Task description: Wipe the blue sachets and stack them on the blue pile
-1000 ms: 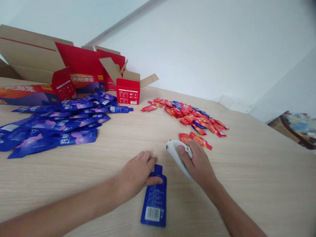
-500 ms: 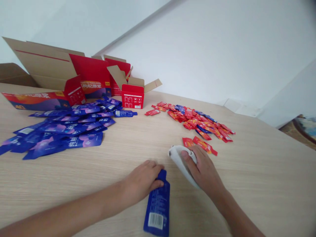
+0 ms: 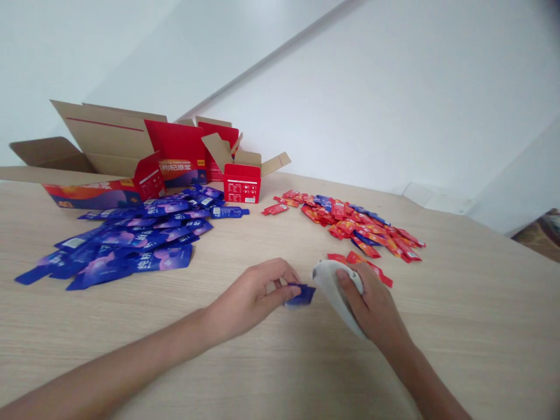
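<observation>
In the head view my left hand (image 3: 265, 289) pinches a small dark blue pouch (image 3: 301, 296) between thumb and fingers, just above the table. The pouch is seen nearly edge-on and slightly blurred, so its print cannot be read. To its right, my right hand (image 3: 377, 303) is wrapped around a white handheld device, by its look a barcode scanner (image 3: 336, 291), whose broad face points down and left near the pouch. The two hands are apart. Behind the scanner lie a couple of red pouches (image 3: 376, 271), partly hidden by it.
A heap of blue-purple pouches (image 3: 131, 239) spreads at the left. A pile of red pouches (image 3: 363, 224), with some blue ones among them, lies at the back right. Open cardboard boxes (image 3: 98, 193) and a small red box (image 3: 242, 184) stand by the wall.
The blue pouch lay flat with its barcode side up; my left hand has lifted and tilted it, moving up and right. The right hand still grips the scanner. The camera view has shifted slightly.
</observation>
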Motion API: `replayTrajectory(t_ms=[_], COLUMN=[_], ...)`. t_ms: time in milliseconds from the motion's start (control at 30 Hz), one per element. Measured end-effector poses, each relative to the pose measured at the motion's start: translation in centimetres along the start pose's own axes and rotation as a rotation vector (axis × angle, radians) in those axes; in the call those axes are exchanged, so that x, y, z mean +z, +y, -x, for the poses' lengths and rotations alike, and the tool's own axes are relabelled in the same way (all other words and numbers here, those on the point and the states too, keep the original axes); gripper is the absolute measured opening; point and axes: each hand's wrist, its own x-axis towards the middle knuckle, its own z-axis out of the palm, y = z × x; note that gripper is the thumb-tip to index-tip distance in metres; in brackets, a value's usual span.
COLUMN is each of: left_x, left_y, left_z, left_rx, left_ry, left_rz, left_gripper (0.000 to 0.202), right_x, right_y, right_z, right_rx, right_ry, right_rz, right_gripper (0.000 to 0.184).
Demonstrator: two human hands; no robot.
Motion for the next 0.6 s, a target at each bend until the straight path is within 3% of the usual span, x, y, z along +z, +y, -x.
replayTrajectory(t_ms=[67, 167, 300, 367, 433, 600], left_x=[-0.5, 0.2, 2.9, 4.3, 5.8, 8.7], left_y=[0.8, 1.7, 2.5, 2.5, 2.0, -0.4], left_z=[0.2, 1.3, 3.9, 5.3, 6.5, 9.3], left_rx=[0.189, 0.394, 0.445, 0.419, 0.409, 0.414], left_ry=[-0.041, -0.204, -0.393, -0.422, -0.381, -0.121], left_rz=[-0.117, -0.490, -0.834, -0.925, -0.991, -1.144], left_gripper=[0.018, 0.018, 0.006, 0.005, 0.007, 0.023], right_x=[-0.3, -0.5, -0.3, -0.2, -0.1, 0.4], right_y=[0.0, -0.2, -0.2, 0.0, 0.1, 0.4], right_z=[-0.1, -0.1, -0.1, -0.1, -0.1, 0.0], right_rx=[0.011, 0.024, 0.032, 0.034, 0.034, -0.005], right_ry=[0.011, 0.026, 0.010, 0.003, 0.001, -0.074], right_rz=[-0.015, -0.027, -0.032, -0.032, -0.032, -0.030], right_gripper=[0.034, 0.034, 0.033, 0.033, 0.032, 0.032])
